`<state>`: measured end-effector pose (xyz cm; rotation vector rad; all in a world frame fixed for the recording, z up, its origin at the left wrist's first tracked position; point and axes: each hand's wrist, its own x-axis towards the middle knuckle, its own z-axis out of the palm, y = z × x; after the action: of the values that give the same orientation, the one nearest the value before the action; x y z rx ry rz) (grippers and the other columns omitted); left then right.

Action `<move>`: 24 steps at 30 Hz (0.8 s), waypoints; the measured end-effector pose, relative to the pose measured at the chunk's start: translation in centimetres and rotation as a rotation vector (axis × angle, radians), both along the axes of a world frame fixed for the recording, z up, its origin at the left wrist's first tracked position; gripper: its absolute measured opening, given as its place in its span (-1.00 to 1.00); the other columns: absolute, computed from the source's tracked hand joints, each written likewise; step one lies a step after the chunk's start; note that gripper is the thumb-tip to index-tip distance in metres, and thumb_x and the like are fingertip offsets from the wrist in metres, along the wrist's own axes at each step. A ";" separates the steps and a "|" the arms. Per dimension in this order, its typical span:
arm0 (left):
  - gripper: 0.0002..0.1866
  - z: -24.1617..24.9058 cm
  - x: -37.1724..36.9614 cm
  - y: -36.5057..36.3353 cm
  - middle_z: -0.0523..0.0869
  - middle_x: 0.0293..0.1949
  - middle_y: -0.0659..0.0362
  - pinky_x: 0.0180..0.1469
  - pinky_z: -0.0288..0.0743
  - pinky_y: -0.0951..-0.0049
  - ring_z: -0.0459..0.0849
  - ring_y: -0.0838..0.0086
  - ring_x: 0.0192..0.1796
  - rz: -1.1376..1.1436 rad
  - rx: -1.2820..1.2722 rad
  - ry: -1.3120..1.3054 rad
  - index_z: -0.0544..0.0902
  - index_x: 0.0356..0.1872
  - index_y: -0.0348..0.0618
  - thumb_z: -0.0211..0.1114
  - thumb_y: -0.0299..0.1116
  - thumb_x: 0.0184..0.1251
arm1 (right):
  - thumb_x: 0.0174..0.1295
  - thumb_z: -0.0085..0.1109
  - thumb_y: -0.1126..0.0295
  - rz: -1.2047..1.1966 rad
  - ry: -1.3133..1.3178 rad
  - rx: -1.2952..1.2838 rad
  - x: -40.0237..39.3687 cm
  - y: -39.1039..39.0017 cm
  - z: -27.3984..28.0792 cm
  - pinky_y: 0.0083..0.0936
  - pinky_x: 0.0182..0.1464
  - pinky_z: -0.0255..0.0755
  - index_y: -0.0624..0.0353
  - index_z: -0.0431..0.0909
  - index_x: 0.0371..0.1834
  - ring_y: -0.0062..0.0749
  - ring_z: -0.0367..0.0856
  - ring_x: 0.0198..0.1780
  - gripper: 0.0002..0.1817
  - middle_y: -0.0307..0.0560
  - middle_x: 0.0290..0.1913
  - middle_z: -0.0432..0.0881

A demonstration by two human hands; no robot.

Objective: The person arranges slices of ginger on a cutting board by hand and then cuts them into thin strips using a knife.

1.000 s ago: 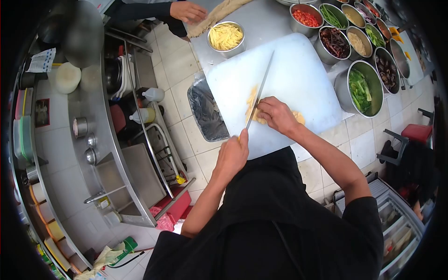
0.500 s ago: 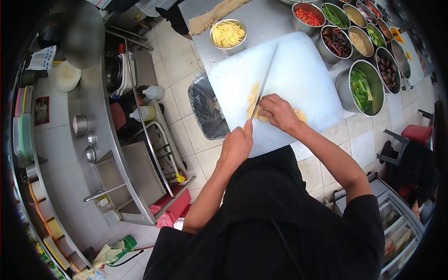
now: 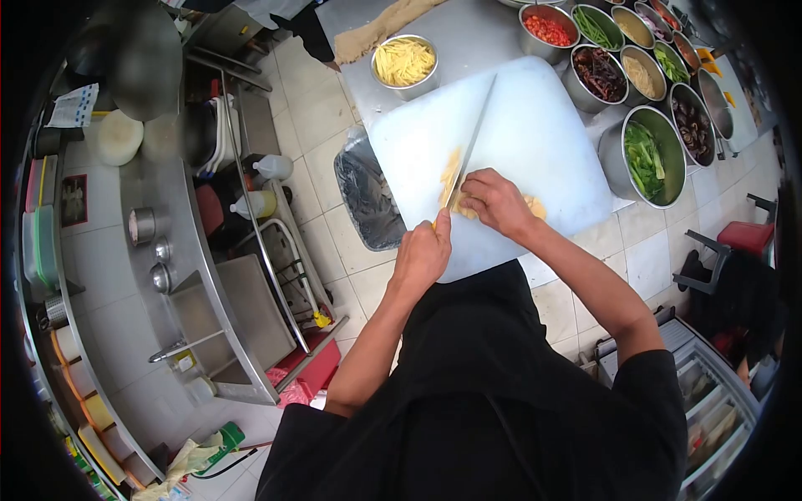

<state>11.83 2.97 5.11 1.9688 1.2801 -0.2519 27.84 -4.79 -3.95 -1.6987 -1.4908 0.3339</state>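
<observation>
**Your knife (image 3: pixel 474 142) stands at the pale yellow food (image 3: pixel 449 177) on the cutting board (image 3: pixel 543 125)**

Your left hand (image 3: pixel 423 253) has its fingers wrapped around the knife's yellow handle at the board's near left. The long, narrow blade slants away from you toward the far side, its bright metal greyish against the white plastic.

Your right hand (image 3: pixel 494 203) is just right of the blade, its fingers curled down over the food. Their tips are partly hidden, so you cannot tell whether they pinch it or only press.

The food is pale yellow. Left of the blade it lies in a loose, narrow band of thin pieces; to the right of your fingers, a small cluster (image 3: pixel 535 207) looks rounder and thicker. Its kind is too small to make out.

Beyond the board's far left corner, a metal bowl (image 3: pixel 411 88) of yellow strips (image 3: pixel 404 61) stands on the desk (image 3: pixel 476 33). To the right, a metal pot (image 3: pixel 614 163) holds leafy greens (image 3: pixel 645 163).
</observation>
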 end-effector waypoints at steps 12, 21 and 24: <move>-0.32 -3.5 -1.7 -1.0 0.62 -0.35 -0.49 -0.02 0.46 -0.18 0.61 -0.40 -0.17 -0.030 0.054 -0.021 0.62 -0.35 -0.51 -0.12 0.05 0.57 | 0.06 0.34 0.49 0.016 0.028 0.015 -0.1 0.2 -0.2 -0.25 -0.02 0.55 0.24 0.63 -0.18 -0.09 0.60 -0.05 -0.77 0.01 -0.13 0.64; -0.33 1.0 -4.3 -2.7 0.62 -0.34 -0.49 -0.04 0.44 -0.18 0.60 -0.40 -0.15 -0.021 -0.014 0.056 0.61 -0.35 -0.51 -0.13 0.03 0.58 | 0.03 0.37 0.52 -0.025 0.050 -0.030 -0.1 -0.1 -0.1 -0.25 -0.04 0.56 0.25 0.61 -0.19 -0.05 0.60 -0.07 -0.75 0.01 -0.15 0.64; -0.35 -0.8 -5.1 -3.5 0.62 -0.34 -0.47 -0.04 0.42 -0.17 0.60 -0.37 -0.14 0.028 -0.009 0.094 0.62 -0.33 -0.53 -0.12 0.00 0.59 | 0.03 0.38 0.52 -0.008 0.044 0.004 0.0 0.0 0.0 -0.25 -0.05 0.56 0.24 0.61 -0.19 -0.06 0.61 -0.07 -0.75 0.01 -0.15 0.64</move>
<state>6.70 -0.55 4.30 1.9498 1.3633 -0.3391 27.81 -4.84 -3.98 -1.6832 -1.4515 0.3620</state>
